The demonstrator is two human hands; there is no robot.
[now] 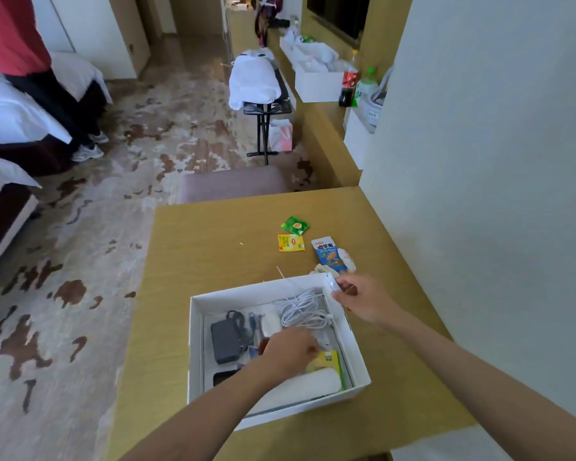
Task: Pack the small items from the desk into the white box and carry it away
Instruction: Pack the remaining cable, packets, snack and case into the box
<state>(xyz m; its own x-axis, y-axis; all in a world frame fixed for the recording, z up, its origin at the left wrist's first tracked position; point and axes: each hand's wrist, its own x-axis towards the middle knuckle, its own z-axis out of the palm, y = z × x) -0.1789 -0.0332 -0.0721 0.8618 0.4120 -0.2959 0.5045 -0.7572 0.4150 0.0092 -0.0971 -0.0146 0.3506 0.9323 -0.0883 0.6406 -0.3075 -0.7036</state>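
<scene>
White box (353, 341): open-topped, on the desk (193, 261) near its front edge; no lid visible.
Contents: white coiled cable (301, 311) at 1 o'clock inside the box, dark grey power adapter (225, 341) at 9 o'clock, yellow packet (328, 359) and a white cylindrical item (310, 382) at 5 o'clock.
Handling: thin card walls, judged light but flexible; contents loose and likely to slide. Take hold low on two opposite walls and keep it level.
Left hand (288, 352): inside the box, fingers curled together over the contents; what it holds, if anything, cannot be told.
Right hand (363, 299): at the box's 2 o'clock corner, fingertips pinching a small white object (334, 285), identity unclear.
Items left on desk: blue snack packet (328, 254) and small pale items (346, 259) just beyond the box at 1 o'clock; yellow tea sachet (290, 243) and green tea sachet (295, 225) farther out at 12 o'clock.
Obstructions: wall (479, 161) close at 3 o'clock; padded stool (233, 183) beyond the desk at 12 o'clock; a standing person (30, 61) by the beds at 10 o'clock.
</scene>
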